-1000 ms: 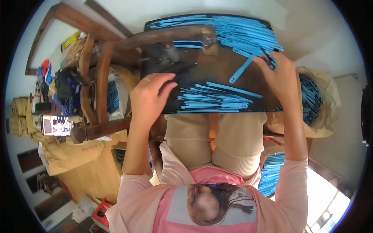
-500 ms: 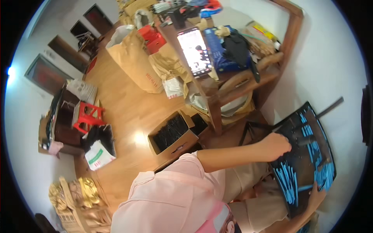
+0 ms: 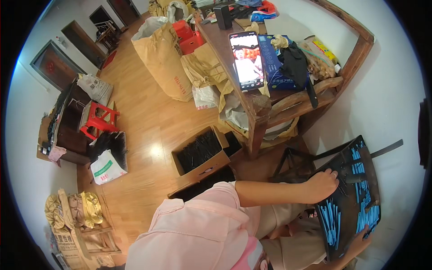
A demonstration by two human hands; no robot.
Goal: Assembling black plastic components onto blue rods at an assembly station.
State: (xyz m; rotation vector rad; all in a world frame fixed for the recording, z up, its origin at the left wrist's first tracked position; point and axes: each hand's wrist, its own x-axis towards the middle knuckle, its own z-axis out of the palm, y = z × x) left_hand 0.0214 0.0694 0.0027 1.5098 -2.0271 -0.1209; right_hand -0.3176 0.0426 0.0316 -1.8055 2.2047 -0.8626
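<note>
A dark tray with a raised rim stands before my knees at the right. My left hand is over its near upper side, fingers curled together; what they pinch is hidden. Beside those fingertips lie a few thin black pins. A fan of slim light-blue sticks rests below that hand. My right hand is at the tray's lower right, its fingers closed against a denser bundle of blue sticks; whether one is between them is unclear. More blue sticks line the far side.
A cardboard box of thin black pieces stands on the floor. Beyond it, a wooden bench holds a lit phone, a blue box and a black cloth. Paper sacks, a red stool and a metal bar surround me.
The view has shifted slightly. My left hand has turned, its fingers now nearer the black pins. A blue stick reaching left from my right hand no longer shows there. The phone picture differs.
</note>
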